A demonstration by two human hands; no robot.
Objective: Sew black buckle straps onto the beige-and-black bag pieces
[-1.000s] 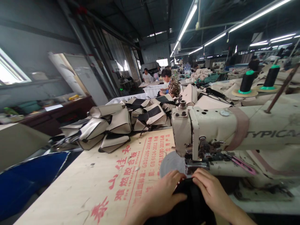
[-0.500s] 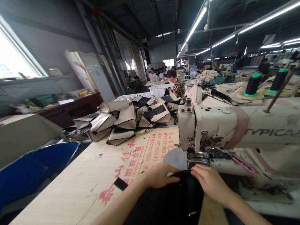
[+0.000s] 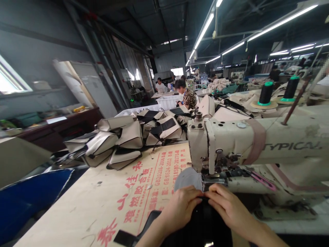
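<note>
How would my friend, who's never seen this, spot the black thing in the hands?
Find the big cream sewing machine on the right. Just in front of its left end, the left hand and right hand hold the top edge of the black piece. Unlike the beige bags heaped farther back, it looks mostly black and is being held.
</note>
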